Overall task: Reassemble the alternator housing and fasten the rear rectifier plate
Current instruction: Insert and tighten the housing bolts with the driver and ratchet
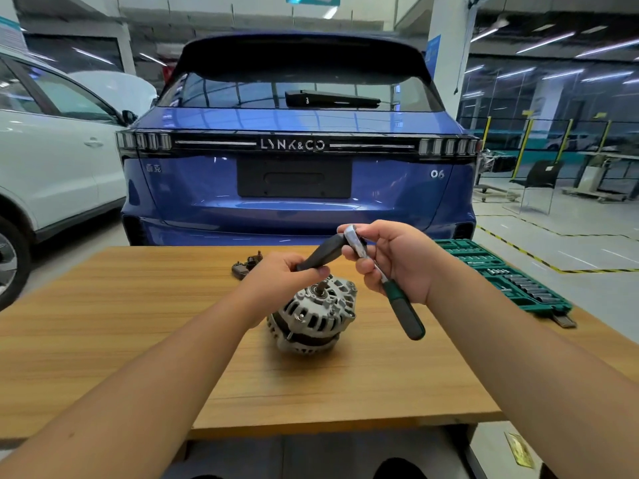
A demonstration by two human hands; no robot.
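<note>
Below both raised hands, the alternator (313,314) rests on the wooden table (138,323), shaft end tilted up. Left hand (280,276) pinches a dark extension bar (323,252), which angles up to the ratchet (358,242) head. Right hand (394,261) curls round the ratchet near its head; green handle hangs below. Beyond the left hand: small black part (246,266). Right of the right hand: open green socket case (501,276).
</note>
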